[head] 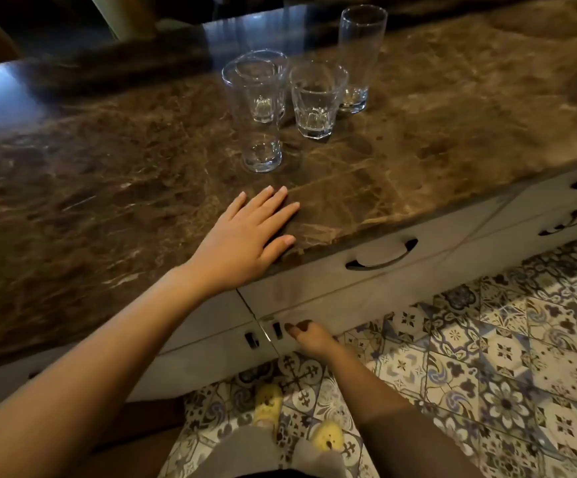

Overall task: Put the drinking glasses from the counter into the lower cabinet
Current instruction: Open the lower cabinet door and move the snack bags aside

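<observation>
Several clear drinking glasses stand on the brown marble counter (107, 201): a tall one nearest me (256, 122), a short one behind it (266, 84), a faceted tumbler (316, 101) and a tall slim glass (358, 56) at the back right. My left hand (245, 239) lies flat on the counter's front edge, fingers spread, a little short of the nearest glass. My right hand (309, 334) reaches down to the lower cabinet door (314, 305), its fingers curled at the door's top edge beside the dark handle (276, 330). The doors look closed.
White drawers with dark curved handles (380, 258) run under the counter to the right. A second cabinet door (218, 343) with its own handle sits left of my right hand. Patterned tiles (487, 357) cover the floor; my yellow slippers (268, 403) stand below.
</observation>
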A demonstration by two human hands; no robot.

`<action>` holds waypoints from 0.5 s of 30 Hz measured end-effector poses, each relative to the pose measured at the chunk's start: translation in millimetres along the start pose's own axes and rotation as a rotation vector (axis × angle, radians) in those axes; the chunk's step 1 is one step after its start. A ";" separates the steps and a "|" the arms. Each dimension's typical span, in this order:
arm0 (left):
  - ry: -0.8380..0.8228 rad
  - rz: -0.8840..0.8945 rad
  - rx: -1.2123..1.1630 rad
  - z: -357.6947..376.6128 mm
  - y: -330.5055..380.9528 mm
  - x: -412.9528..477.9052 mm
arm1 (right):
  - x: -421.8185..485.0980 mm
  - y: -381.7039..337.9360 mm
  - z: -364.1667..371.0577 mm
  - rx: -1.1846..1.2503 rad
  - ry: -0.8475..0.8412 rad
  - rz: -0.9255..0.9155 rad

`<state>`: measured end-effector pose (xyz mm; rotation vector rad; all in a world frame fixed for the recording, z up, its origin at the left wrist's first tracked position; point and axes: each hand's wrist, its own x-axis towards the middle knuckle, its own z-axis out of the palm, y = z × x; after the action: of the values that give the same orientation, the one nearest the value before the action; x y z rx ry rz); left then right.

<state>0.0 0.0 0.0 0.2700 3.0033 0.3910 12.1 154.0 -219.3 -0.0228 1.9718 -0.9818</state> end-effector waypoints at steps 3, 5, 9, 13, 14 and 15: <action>0.057 -0.034 0.144 10.2 -3.7 1.1 | 13.8 4.6 8.9 0.039 0.016 0.061; 0.051 -0.043 0.155 13.6 -4.8 0.5 | 18.9 2.6 13.8 -0.060 0.007 0.045; 0.047 -0.041 0.164 11.0 -5.8 1.3 | 36.0 -0.6 29.1 -0.102 -0.041 0.087; 0.040 -0.047 0.154 11.1 -4.0 1.2 | 54.1 1.7 38.3 0.020 0.004 0.063; 0.040 -0.047 0.158 11.0 -3.6 1.3 | 55.9 2.0 40.8 0.042 0.007 0.058; 0.042 -0.048 0.160 11.0 -3.4 1.5 | 55.9 2.4 43.1 0.002 -0.007 0.053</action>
<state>-0.7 -0.2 -11.6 0.2048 3.0797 0.1533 11.4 107.6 -272.6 0.0272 1.9556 -0.9479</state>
